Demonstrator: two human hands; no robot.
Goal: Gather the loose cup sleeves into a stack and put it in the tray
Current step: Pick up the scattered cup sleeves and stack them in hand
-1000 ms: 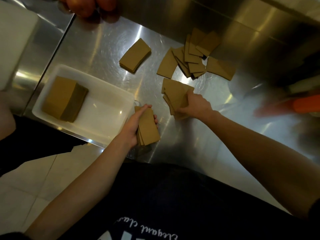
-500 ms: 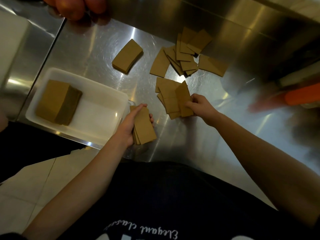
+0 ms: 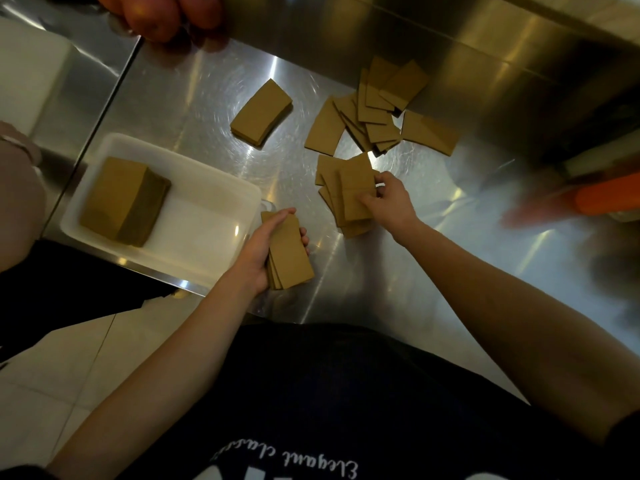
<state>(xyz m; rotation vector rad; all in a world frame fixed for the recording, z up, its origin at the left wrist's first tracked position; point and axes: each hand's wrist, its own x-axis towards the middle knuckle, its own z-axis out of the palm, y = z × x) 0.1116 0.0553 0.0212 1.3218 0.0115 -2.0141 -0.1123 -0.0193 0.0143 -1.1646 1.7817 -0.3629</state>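
Brown cardboard cup sleeves lie on a steel counter. My left hand (image 3: 265,251) grips a small stack of sleeves (image 3: 289,256) just right of the white tray (image 3: 207,188). A thick stack (image 3: 119,199) sits inside the tray at its left end. My right hand (image 3: 388,199) pinches one sleeve (image 3: 356,188) on top of a loose pile (image 3: 337,195). Further back lies a scattered heap of sleeves (image 3: 377,112). A neat small stack (image 3: 261,112) rests at the back centre.
Another person's hand (image 3: 162,12) shows at the top edge, and a sleeve of someone at the far left (image 3: 17,147). A blurred orange object (image 3: 606,199) is at the right. The steel back wall (image 3: 485,46) rises behind the heap. The counter's front edge runs below the tray.
My right hand has lifted one sleeve off the near pile and now holds it over the pile. My left hand keeps its stack in the same place beside the tray.
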